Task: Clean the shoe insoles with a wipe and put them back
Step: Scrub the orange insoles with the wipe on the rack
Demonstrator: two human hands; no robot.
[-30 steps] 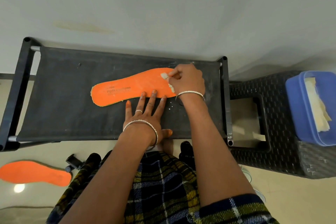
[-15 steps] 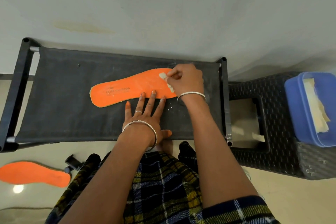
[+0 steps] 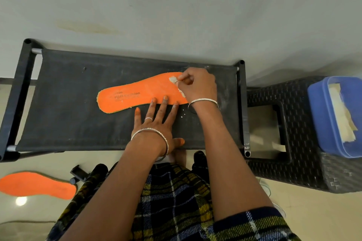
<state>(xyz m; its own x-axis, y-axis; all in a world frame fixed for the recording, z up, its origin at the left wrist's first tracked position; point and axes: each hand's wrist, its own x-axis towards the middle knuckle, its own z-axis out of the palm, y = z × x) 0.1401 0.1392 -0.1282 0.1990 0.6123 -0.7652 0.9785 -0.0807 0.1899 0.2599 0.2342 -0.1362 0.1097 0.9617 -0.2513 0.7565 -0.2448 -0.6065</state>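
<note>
Your right hand (image 3: 197, 87) hides most of the wipe (image 3: 173, 79) it pinches; your spread left hand (image 3: 156, 123) presses the insole (image 3: 137, 95).

Looks like a home: fabric shoe rack (image 3: 78, 103) against a bare wall (image 3: 176, 6) (woven plastic stool (image 3: 303, 164) beside it), glossy floor (image 3: 317, 213).

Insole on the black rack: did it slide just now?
No. The insole sits where it was on the rack, its left end just as far from the rack's left bar. The left hand presses its edge.
</note>
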